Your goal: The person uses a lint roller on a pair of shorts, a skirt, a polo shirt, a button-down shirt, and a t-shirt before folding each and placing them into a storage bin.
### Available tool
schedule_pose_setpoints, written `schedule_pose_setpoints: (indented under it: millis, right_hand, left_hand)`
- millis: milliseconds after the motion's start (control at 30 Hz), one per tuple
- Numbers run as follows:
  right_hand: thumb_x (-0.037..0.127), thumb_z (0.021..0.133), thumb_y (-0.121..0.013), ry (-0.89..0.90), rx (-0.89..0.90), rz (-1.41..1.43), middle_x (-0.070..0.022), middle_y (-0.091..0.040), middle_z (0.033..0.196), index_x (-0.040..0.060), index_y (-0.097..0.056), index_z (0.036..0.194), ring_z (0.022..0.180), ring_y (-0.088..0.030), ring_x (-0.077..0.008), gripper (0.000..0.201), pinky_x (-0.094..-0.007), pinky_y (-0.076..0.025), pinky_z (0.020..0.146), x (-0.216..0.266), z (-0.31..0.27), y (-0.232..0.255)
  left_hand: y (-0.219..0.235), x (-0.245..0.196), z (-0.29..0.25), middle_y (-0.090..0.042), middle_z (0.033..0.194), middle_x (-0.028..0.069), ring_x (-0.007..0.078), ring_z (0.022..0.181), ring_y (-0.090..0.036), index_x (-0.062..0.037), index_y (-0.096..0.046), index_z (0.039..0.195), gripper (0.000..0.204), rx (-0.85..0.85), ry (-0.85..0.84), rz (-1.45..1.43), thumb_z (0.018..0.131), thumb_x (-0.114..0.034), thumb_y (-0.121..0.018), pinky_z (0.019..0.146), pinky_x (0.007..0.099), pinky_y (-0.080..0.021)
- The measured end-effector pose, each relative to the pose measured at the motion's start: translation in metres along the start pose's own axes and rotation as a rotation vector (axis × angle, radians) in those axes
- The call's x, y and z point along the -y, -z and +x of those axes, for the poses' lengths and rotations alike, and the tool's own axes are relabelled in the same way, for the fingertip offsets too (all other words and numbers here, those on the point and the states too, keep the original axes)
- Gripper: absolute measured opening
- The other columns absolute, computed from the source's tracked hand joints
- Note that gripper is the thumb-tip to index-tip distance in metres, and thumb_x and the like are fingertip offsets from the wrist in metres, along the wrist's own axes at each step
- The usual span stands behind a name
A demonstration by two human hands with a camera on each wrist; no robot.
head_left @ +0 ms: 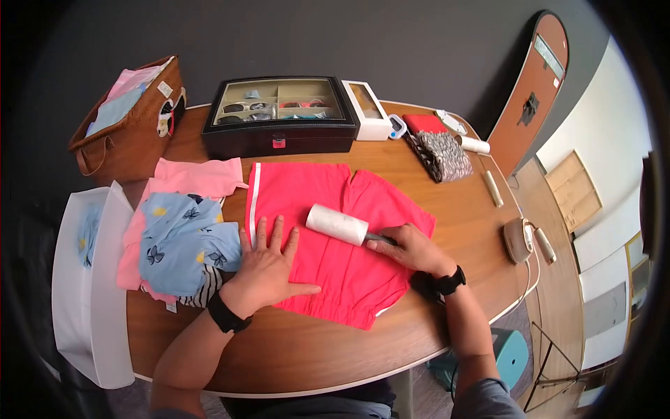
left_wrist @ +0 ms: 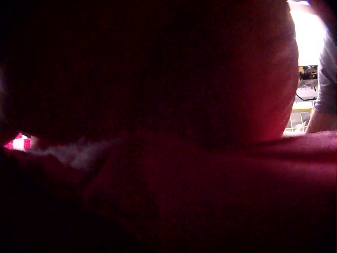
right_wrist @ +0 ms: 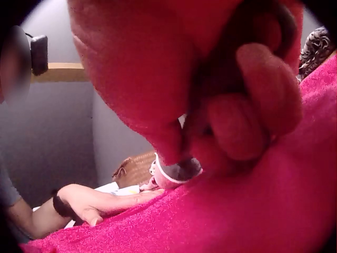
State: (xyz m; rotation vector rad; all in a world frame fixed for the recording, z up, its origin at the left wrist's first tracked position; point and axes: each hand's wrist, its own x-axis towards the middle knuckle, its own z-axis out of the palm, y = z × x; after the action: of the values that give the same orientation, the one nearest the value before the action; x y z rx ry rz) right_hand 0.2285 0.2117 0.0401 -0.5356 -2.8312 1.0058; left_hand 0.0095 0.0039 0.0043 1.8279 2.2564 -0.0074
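Note:
Bright pink-red shorts [head_left: 321, 279] with white side stripes lie spread on the wooden table, gathered waistband toward the person. The right hand [head_left: 412, 248] grips the dark handle of a lint roller [head_left: 337, 225], whose white sheet roll lies across the middle of the shorts. In the right wrist view the fingers [right_wrist: 237, 126] curl round the handle, and the roller's end [right_wrist: 181, 171] shows beyond them. The left hand [head_left: 265, 271] lies flat on the left part of the shorts, fingers spread and thumb pointing right. The left wrist view is mostly dark, filled by hand and cloth.
Left are folded clothes [head_left: 185, 241], a white bin [head_left: 91, 300] and a brown basket [head_left: 132, 119]. Behind stand a glasses case [head_left: 279, 140] and a white box [head_left: 370, 115]. A patterned cloth bundle [head_left: 443, 155] and a corded handheld appliance [head_left: 518, 241] lie right.

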Motion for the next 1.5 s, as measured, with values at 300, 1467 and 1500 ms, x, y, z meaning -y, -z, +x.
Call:
schedule_pose_setpoints:
  millis: [300, 1467, 1500]
  right_hand:
    - [0.044, 0.098, -0.052, -0.397, -0.337, -0.299, -0.0303, -0.063, 0.082, -0.0030, -0.067, 0.091, 0.081, -0.062, -0.0470, 0.050, -0.0529, -0.048, 0.072, -0.065, 0.025, 0.009]
    - [0.042, 0.097, -0.054, -0.386, -0.385, -0.432, -0.0288, -0.062, 0.076, -0.0044, -0.066, 0.082, 0.073, -0.061, -0.0457, 0.051, -0.0517, -0.048, 0.066, -0.046, -0.008, 0.009]
    - [0.041, 0.097, -0.056, -0.345, -0.400, -0.421, -0.0279, -0.061, 0.073, -0.0043, -0.066, 0.082, 0.068, -0.061, -0.0447, 0.049, -0.0499, -0.047, 0.064, -0.045, -0.010, 0.011]
  left_hand:
    - [0.001, -0.001, 0.000, -0.010, 0.157, 0.0322, 0.0503, 0.146, -0.008, 0.0025, -0.018, 0.153, 0.123, -0.011, 0.005, 0.025, 0.073, -0.083, -0.055, 0.113, 0.0686, -0.011]
    - [0.013, 0.014, -0.003, -0.001, 0.160, 0.0286, 0.0473, 0.148, 0.000, -0.0066, -0.009, 0.156, 0.145, 0.108, -0.070, -0.017, 0.050, -0.078, -0.077, 0.115, 0.0642, -0.007]
    - [0.014, 0.014, -0.003, -0.001, 0.160, 0.0286, 0.0473, 0.148, 0.000, -0.0066, -0.009, 0.156, 0.145, 0.102, -0.073, -0.016, 0.050, -0.078, -0.077, 0.115, 0.0642, -0.007]
